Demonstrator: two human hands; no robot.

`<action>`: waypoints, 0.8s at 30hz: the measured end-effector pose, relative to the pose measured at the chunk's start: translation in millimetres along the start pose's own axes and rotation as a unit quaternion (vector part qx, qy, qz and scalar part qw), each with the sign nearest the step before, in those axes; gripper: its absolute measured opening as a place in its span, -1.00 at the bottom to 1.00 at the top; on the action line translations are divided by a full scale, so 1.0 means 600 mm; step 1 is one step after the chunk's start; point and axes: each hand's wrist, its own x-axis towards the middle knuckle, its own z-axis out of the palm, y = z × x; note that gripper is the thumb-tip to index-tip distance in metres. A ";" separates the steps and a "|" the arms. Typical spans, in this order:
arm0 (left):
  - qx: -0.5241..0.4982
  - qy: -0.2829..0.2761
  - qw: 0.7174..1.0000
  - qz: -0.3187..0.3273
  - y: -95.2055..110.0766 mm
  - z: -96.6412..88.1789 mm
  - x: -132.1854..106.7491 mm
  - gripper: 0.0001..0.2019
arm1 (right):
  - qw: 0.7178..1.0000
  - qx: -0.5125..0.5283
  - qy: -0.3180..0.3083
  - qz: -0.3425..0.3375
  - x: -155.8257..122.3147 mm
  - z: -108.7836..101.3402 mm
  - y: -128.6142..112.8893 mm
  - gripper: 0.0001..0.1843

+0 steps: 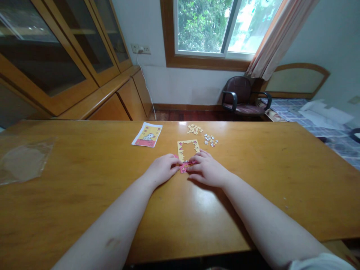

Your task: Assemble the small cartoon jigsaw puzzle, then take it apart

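Wooden desk (84,168) nearest, left hand (163,168) and right hand (206,168) meeting, fingers of both pinched on pink pieces (185,167) at the puzzle frame (188,142)'s near edge, border joined, middle bare, loose piles (194,129) unplaced beyond, near a picture card (147,134).

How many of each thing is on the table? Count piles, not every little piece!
Puzzle frame: 1
Piles of loose pieces: 2
Picture card: 1
Clear plastic bag: 1
Total: 5

wooden table (253,195), puzzle frame (188,147), card (147,135), loose pieces (210,139)
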 end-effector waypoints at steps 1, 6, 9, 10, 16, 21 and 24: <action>-0.001 0.000 1.000 0.002 -0.001 0.001 0.000 -0.77 | 1.000 -0.001 0.003 -0.001 -0.001 -0.001 0.002 -0.71; -0.001 0.001 1.000 0.002 -0.002 0.002 0.000 -0.77 | 1.000 -0.008 0.019 0.000 -0.005 -0.008 0.012 -0.74; 0.000 0.001 1.000 -0.001 -0.002 0.001 0.001 -0.77 | 1.000 -0.012 0.014 0.010 -0.009 -0.015 0.020 -0.71; 0.000 0.000 1.000 -0.001 -0.002 0.001 0.001 -0.77 | 1.000 -0.013 0.012 0.016 -0.010 -0.017 0.022 -0.71; -0.006 -0.001 1.000 -0.001 0.000 -0.001 0.000 -0.76 | 0.999 -0.013 0.004 0.050 -0.013 -0.020 0.027 -0.73; -0.007 0.000 1.000 -0.003 0.005 -0.004 -0.001 -0.75 | 0.995 -0.015 0.028 0.091 -0.008 -0.006 0.029 -0.75; -0.006 -0.001 1.000 -0.006 0.006 -0.005 -0.001 -0.75 | 0.995 -0.001 0.029 0.096 -0.002 0.005 0.031 -0.79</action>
